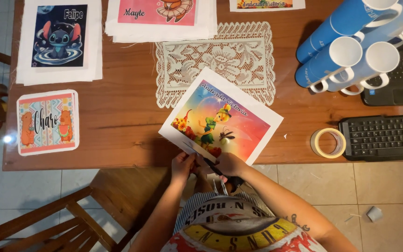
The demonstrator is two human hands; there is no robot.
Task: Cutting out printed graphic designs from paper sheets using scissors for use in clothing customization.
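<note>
A printed sheet (220,119) with a colourful fairy picture and a white border lies tilted over the front edge of the wooden table (117,126). My left hand (183,164) pinches the sheet's near corner. Just to its right, my right hand (230,164) grips dark-handled scissors (232,179), whose blades sit at the sheet's lower edge. The blade tips are mostly hidden between my hands.
A white lace doily (215,56) lies behind the sheet. Other printed pictures (47,122) lie at the left and back. Stacked blue-and-white mugs (350,51), a tape roll (328,143), a black keyboard (383,136) and a laptop (397,79) are at the right. A wooden chair (71,219) stands lower left.
</note>
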